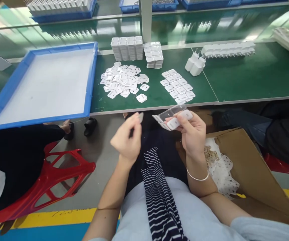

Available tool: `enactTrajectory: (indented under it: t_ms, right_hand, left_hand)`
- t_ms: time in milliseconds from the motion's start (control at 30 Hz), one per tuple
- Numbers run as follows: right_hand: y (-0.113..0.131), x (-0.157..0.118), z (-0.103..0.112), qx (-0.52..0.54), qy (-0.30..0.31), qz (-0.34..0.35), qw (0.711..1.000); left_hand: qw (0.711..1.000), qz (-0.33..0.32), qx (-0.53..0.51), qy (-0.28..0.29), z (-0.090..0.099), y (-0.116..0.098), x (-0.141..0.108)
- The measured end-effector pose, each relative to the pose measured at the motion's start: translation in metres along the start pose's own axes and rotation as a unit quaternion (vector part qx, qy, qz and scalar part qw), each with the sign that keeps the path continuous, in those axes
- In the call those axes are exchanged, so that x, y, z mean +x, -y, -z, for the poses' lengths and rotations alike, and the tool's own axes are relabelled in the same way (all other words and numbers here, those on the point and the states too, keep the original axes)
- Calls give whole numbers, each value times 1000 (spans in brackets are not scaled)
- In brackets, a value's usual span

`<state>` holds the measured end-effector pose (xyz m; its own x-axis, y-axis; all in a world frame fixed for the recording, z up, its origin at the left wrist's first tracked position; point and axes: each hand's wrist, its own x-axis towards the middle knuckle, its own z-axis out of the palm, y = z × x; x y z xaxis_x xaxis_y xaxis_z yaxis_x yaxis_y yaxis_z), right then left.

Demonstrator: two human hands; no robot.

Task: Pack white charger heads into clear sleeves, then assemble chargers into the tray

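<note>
My left hand (128, 139) is closed in a pinch on a small white plate (141, 117), held just below the table's front edge. To its right, my right hand (194, 134) grips a clear plastic tray (170, 113) with pockets, tilted, with a few white plates (173, 124) lying on it under my thumb. Part of the tray is hidden by the fingers. Beyond the hands, a loose heap of white plates (121, 80) lies on the green table (244, 80). Right of the heap sits a flat, filled sheet of similar plates (177, 85).
A blue-rimmed tray (91, 83) lies at the left. Stacks of white plates (127, 48) and white plug adapters (196, 65) stand farther back. An open cardboard box (249, 167) with plastic scraps is at my right. Red stools (66, 170) and seated people flank me.
</note>
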<state>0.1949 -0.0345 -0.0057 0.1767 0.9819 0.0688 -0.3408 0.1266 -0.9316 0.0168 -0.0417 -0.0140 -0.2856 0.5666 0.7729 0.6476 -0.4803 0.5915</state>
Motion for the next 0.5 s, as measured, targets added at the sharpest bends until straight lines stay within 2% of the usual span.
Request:
enactTrajectory:
  t_ms: [67,100,200,267,333,433,500]
  right_hand:
    - [-3,-4,-6,3,17,-12,1000]
    - [-5,-6,-8,8,26,-20,999]
    - [-6,-9,-13,32,54,-49,997]
    - [-5,-10,-12,52,69,-66,994]
    - [-4,-10,-12,70,75,-76,992]
    - [-4,-9,-13,93,76,-83,989]
    - [-4,-9,-13,102,80,-91,987]
  left_hand:
    - [995,-90,3,48,-7,-9,-13]
    - [992,-115,4,53,-11,-11,-19]
    - [992,-118,-8,48,-22,-12,-29]
    - [995,-59,-57,57,-24,-10,-31]
    - [984,44,-150,87,-23,-9,-30]
    - [924,196,-299,137,-19,-9,-28]
    - [885,270,-348,151,-17,-9,-27]
